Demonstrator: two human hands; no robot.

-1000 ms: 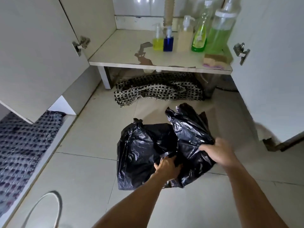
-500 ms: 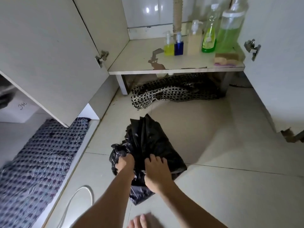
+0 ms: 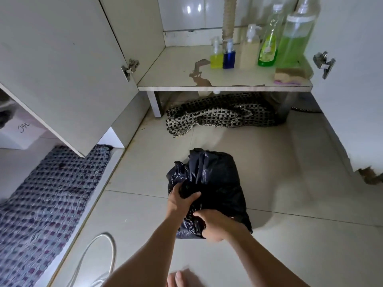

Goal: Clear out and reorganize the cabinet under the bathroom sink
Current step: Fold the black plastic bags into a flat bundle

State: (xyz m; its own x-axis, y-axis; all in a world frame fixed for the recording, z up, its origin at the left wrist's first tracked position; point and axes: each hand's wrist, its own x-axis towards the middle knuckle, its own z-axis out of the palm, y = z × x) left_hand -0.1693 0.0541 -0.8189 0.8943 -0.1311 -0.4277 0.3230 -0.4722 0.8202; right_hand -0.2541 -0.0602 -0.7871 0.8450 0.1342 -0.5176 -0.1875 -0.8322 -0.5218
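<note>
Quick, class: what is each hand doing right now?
Left hand: closed, gripping the black plastic bag.
Right hand: closed on the same bag, nearer the person.

Black plastic bag [image 3: 215, 183] on tiled floor [image 3: 290, 183], gripped by left hand [image 3: 179, 201] and right hand [image 3: 215, 224]; 5 bottles [image 3: 248, 50] on cabinet shelf [image 3: 176, 73]; possibly sponge [image 3: 289, 76] at right.

Glossy crinkled black plastic bag [image 3: 215, 183] on smooth floor tiles [image 3: 290, 255]; woven cloth mat [image 3: 219, 116]; metal hinge [image 3: 129, 68].

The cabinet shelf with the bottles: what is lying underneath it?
Under the shelf lies a crumpled black-and-cream woven mat on the floor tiles, partly sticking out in front. Behind it the space is dark, so anything further back is hidden.
</note>
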